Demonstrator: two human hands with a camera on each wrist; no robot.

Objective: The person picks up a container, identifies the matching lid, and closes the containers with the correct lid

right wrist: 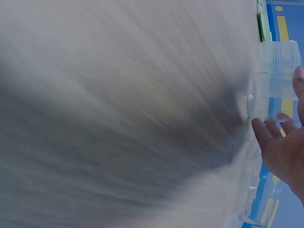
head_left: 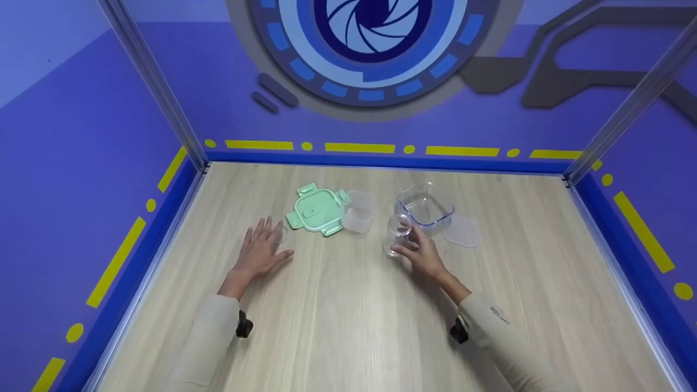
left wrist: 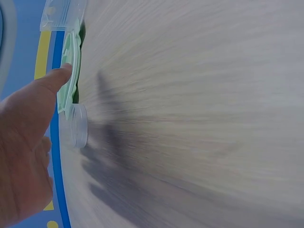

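Observation:
My left hand (head_left: pixel 260 250) is spread with straight fingers, palm toward the table, over the left side. By its fingertips lies a small clear round lid (head_left: pixel 283 235), partly hidden by the hand; in the left wrist view this round lid (left wrist: pixel 80 126) rests on the table below the thumb. My right hand (head_left: pixel 425 255) holds a clear cylindrical jar (head_left: pixel 399 238) from its right side, thumb low and fingers near the open rim. The right wrist view has the jar (right wrist: pixel 258 95) at its right edge, beside the fingers (right wrist: pixel 266 133).
A green snap-lock lid (head_left: pixel 318 211) lies behind the left hand, with a frosted square container (head_left: pixel 359 211) against its right side. Behind the right hand stands a clear square glass container (head_left: pixel 427 209). A frosted square lid (head_left: pixel 463 232) lies to its right. Walls enclose the wooden table (head_left: pixel 337 316).

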